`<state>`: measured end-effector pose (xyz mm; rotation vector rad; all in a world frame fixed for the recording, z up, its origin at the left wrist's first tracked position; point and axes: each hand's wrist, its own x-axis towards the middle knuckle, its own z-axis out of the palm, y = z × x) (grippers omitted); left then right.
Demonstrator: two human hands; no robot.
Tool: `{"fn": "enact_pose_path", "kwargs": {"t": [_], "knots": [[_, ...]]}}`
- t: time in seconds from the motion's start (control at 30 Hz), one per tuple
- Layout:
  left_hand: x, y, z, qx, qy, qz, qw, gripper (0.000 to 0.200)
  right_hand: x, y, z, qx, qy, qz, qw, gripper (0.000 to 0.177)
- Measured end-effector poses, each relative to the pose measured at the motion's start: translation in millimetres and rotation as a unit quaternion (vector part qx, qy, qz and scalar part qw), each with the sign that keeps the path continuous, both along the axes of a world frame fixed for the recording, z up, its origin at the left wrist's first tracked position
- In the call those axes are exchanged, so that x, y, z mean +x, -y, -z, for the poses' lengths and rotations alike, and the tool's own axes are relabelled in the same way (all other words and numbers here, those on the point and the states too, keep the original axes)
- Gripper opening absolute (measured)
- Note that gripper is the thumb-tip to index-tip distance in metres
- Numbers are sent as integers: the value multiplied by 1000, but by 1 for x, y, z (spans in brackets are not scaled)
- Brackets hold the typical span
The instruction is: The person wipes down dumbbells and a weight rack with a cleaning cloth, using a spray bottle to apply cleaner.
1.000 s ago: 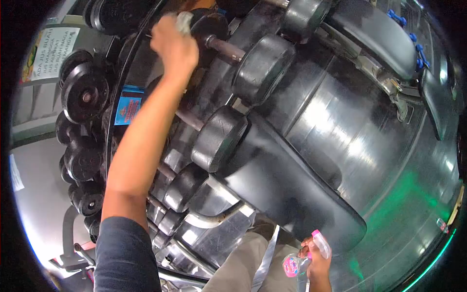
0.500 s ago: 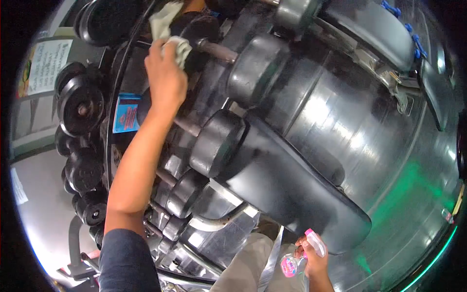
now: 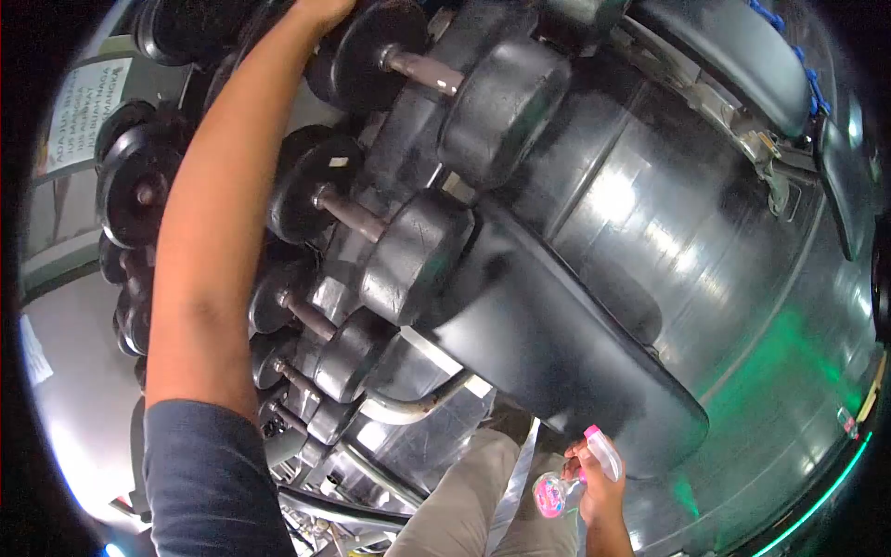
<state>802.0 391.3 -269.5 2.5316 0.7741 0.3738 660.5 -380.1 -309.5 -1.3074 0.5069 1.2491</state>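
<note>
My left arm reaches up past the dumbbells, and only the wrist end of my left hand (image 3: 325, 7) shows at the top edge. Its fingers, and anything they hold, are out of frame. A black dumbbell (image 3: 506, 111) with a worn metal handle lies just right of that hand. Low in the view, my right hand (image 3: 599, 487) is closed around a clear spray bottle (image 3: 549, 496) with a pink label and pink nozzle. The bottle is held in front of my legs, beside the end of a black padded bench (image 3: 557, 343).
More dumbbells (image 3: 408, 255) lie in a row on the rack, with others on a tier (image 3: 139, 195) at left. A sign (image 3: 88, 116) with writing hangs at upper left. Another bench pad (image 3: 733, 56) stands at upper right, on dark shiny flooring (image 3: 640, 213).
My left hand, which gripped a pale cloth by the dumbbells, has moved up and mostly out of frame. The cloth and a blue-red packet no longer show. My right hand stays about where it was.
</note>
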Motion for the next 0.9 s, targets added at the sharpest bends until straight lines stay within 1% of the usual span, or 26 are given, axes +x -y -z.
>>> {"fn": "enact_pose_path", "kwargs": {"t": [0.03,0.07,0.1,0.13,0.17,0.23,0.27,0.3,0.33,0.37,0.4,0.43,0.47,0.5,0.53,0.57,0.63,0.67,0.7,0.73,0.77,0.83,0.9], "knots": [[-10,0,-2,19,-26,-61,998,46,2,-4,-3,7,-4,3,1000,29],[-13,-1,-7,-87,-59,-189,976,50,3,-5,-5,11,-7,8,1000,27],[-19,32,-23,-191,-90,-311,927,55,4,-3,-2,7,-9,6,1000,28],[-27,48,-26,-298,-41,-298,906,40,3,2,-1,1,-14,5,1000,30],[-33,63,-30,-400,9,-280,873,27,3,6,1,-2,-19,4,1000,32],[-46,101,-38,-396,36,-382,834,27,1,9,6,-1,-5,24,1000,31],[-67,75,-17,-450,54,-362,814,30,-2,13,9,-9,-2,37,999,31],[-102,32,13,-506,71,-339,790,33,-4,17,11,-19,3,51,998,31],[-137,-2,34,-498,30,-336,799,33,-4,22,13,-26,-3,52,998,31],[-158,-18,50,-490,-10,-336,804,33,-1,27,10,-23,-9,40,999,31],[-146,9,40,-490,9,-341,802,33,3,30,8,-18,-14,28,999,32],[-124,57,10,-489,28,-346,801,33,7,32,7,-12,-17,17,1000,32],[-111,94,-7,-484,48,-350,801,33,8,35,7,-23,-13,34,999,31],[-114,105,-3,-374,102,-336,858,32,6,35,8,-31,-10,52,998,31],[-119,114,3,-255,154,-317,901,31,4,35,8,-38,-11,70,997,30],[-122,121,8,-133,203,-289,926,30,5,35,8,-39,-2,63,997,30],[-107,176,0,36,174,-290,941,29,9,32,8,-41,18,52,998,29],[-107,183,-1,121,142,-205,961,25,10,27,6,-48,22,66,996,31],[-98,192,2,228,163,-91,955,33,10,26,7,-40,25,62,997,32],[-78,204,-14,324,89,-4,942,43,8,27,9,-34,25,56,998,33],[-59,214,-29,413,10,81,907,53,6,29,11,-27,24,47,998,34],[-31,197,-17,480,-67,129,865,39,1,32,16,-22,25,40,999,35],[-6,183,-12,523,-122,169,826,30,-6,26,21,-16,22,44,999,36]]}}
